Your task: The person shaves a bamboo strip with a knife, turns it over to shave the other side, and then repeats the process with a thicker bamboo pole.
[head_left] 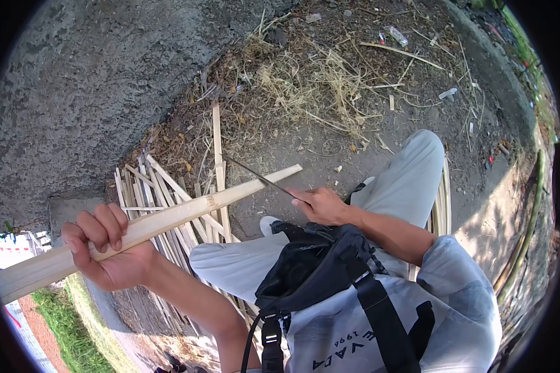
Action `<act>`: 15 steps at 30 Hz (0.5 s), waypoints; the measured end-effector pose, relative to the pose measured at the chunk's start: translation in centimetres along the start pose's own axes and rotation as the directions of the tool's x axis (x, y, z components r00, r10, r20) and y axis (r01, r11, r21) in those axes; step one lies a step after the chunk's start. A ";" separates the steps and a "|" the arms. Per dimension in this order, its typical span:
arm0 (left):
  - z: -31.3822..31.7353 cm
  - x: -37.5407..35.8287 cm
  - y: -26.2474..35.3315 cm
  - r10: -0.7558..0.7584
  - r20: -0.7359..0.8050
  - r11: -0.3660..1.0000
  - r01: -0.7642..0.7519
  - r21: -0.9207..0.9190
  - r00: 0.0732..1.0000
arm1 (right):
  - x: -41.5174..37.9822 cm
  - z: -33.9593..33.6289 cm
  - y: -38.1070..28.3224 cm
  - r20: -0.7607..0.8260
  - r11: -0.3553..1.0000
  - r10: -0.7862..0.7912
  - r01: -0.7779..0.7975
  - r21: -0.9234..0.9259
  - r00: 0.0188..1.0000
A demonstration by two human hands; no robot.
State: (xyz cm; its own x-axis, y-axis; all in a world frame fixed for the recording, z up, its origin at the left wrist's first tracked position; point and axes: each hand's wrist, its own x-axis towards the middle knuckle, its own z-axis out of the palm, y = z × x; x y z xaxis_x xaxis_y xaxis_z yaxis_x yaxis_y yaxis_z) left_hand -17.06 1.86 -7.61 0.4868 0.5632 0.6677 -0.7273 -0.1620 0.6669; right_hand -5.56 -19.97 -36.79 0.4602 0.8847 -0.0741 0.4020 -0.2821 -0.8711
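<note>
My left hand (109, 245) is wrapped around a long, pale split bamboo piece (177, 214) that slants up to the right, with a node near its middle. Its narrow end reaches out past my knees. My right hand (320, 205) grips a knife (250, 170) at the handle end. The thin dark blade points up and left and crosses over the bamboo near its narrow end. Just beyond the blade tip, another bamboo strip (217, 137) lies on the ground and passes beneath the held piece.
Many split bamboo strips (162, 180) lie piled at the left beside my leg. A rough concrete block (106, 81) rises at upper left. Shavings (336, 87) and litter cover the ground ahead. A black waist bag (311, 273) sits on my lap, and bamboo poles (529, 217) lie far right.
</note>
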 end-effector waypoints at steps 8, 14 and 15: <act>0.2 0.0 0.1 0.006 -0.093 0.999 -0.002 0.049 0.996 | 2.2 4.3 6.2 0.021 0.947 0.321 -0.321 0.000 0.947; 1.7 0.4 -0.5 0.140 -0.423 0.944 0.008 0.330 0.895 | 0.1 -0.4 -0.3 0.121 0.951 0.273 -0.287 0.119 0.954; 2.5 0.9 -1.0 0.191 -0.504 0.917 0.030 0.397 0.842 | -0.5 -1.4 -2.7 0.131 0.963 0.161 -0.184 0.197 0.978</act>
State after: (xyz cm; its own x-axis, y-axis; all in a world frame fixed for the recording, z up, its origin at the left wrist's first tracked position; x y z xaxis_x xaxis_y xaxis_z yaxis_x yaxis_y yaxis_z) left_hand -14.74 0.48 -6.84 0.0277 0.8519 0.5229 -0.4604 -0.4535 0.7632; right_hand -5.74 -20.15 -33.76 0.4111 0.8688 -0.2760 0.1463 -0.3617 -0.9207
